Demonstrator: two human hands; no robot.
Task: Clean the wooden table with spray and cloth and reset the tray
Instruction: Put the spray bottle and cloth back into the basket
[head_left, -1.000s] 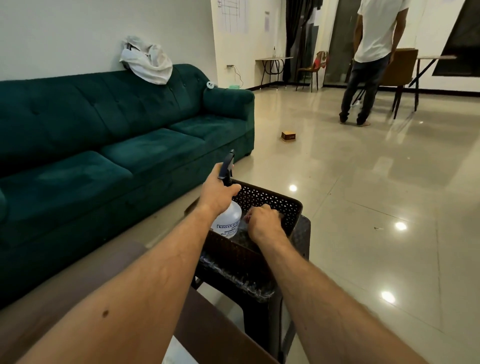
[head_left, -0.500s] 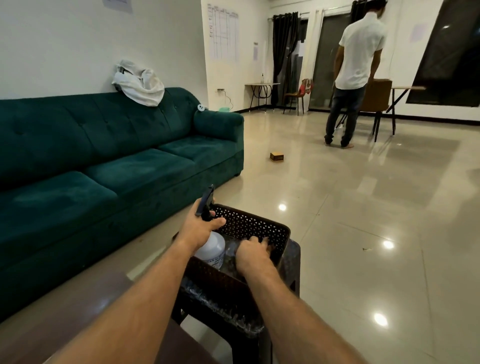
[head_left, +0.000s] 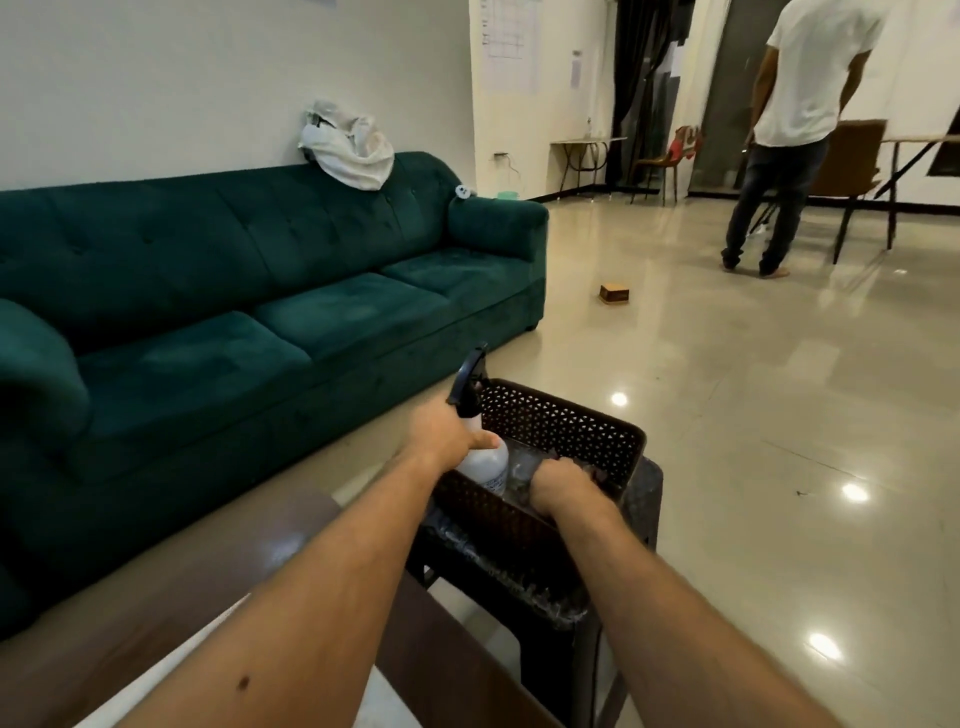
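A dark brown perforated tray (head_left: 566, 415) sits on a dark plastic stool (head_left: 644, 501) just beyond the wooden table (head_left: 156, 587). My left hand (head_left: 447, 434) grips the neck of a white spray bottle (head_left: 485, 465) with a black trigger head, which stands upright in the tray's left side. My right hand (head_left: 563, 486) reaches down into the tray beside the bottle with its fingers curled. What lies under those fingers is hidden; something dark reddish shows at the fingertips.
A long green sofa (head_left: 260, 291) runs along the left with a white cloth bundle (head_left: 348, 145) on its back. A small brown box (head_left: 614, 293) lies on the glossy tile floor. A person (head_left: 795, 130) stands at the far right near chairs and tables.
The bottle has sunk lower into the tray in my left hand. My right hand's fingers went from spread flat to curled inside the tray. The view has shifted a little.
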